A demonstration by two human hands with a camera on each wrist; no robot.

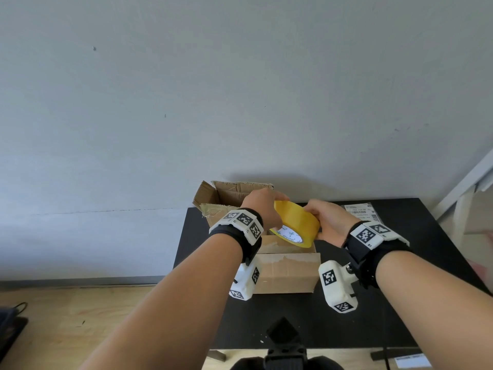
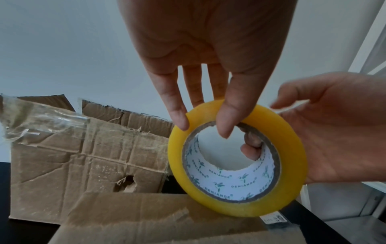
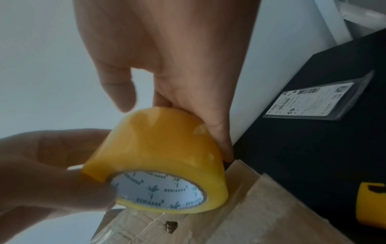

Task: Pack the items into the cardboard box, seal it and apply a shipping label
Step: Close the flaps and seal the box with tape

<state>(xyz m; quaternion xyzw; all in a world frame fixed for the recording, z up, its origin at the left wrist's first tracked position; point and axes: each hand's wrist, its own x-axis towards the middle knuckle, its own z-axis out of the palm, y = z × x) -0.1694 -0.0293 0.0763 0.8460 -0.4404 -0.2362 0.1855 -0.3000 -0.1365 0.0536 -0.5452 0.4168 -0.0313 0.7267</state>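
Centrally, both hands clasp the tape roll (image 1: 296, 224) above the cardboard box (image 1: 286, 272): left hand (image 1: 262, 209) pinching its rim, right hand (image 1: 329, 220) cupping. Best find the free end before closing flaps.

left hand (image 2: 208, 49) and right hand (image 2: 338, 132) on yellow tape roll (image 2: 290, 140) above open cardboard box (image 2: 62, 156)
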